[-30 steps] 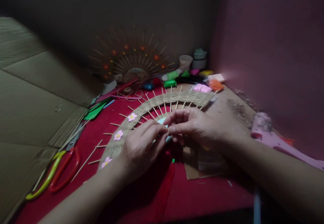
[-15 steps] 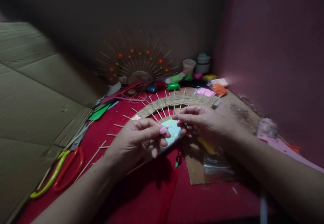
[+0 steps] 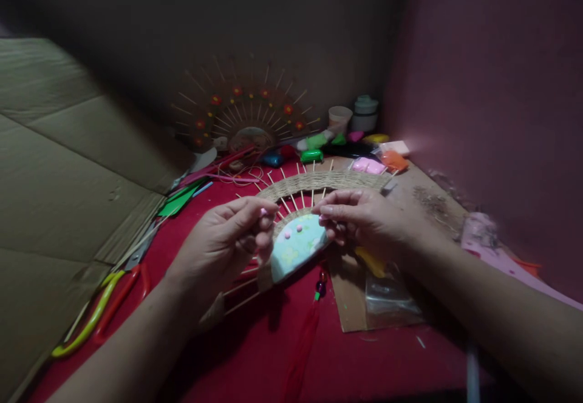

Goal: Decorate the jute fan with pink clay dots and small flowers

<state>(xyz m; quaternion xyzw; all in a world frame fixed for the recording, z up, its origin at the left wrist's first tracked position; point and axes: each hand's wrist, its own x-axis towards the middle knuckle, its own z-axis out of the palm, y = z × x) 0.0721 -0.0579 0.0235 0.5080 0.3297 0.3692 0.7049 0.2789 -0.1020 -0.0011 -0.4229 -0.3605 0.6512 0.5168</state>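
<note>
My left hand (image 3: 228, 236) is closed in a pinch on a small piece of pink clay (image 3: 263, 212). My right hand (image 3: 364, 218) pinches another bit of pink clay (image 3: 322, 217) between thumb and index finger. Below and between both hands lies a half-round fan with thin sticks and a woven straw band (image 3: 314, 179). At its centre is a light-blue patterned half-disc (image 3: 291, 257), on which two small pink balls (image 3: 287, 234) rest side by side. My left hand and forearm hide the fan's left part.
Red-and-yellow-handled scissors (image 3: 102, 312) lie at left beside a cardboard wall (image 3: 59, 166). Packets of coloured clay (image 3: 368, 166), a cup (image 3: 339, 119) and a lidded jar (image 3: 365, 111) stand behind. A second fan with red flowers (image 3: 250, 102) leans at the back. A red tassel (image 3: 305, 342) lies in front.
My left hand has moved left and slightly up, uncovering the half-disc with two pink balls on it. It now covers the pink flower on the band. My right hand has barely moved.
</note>
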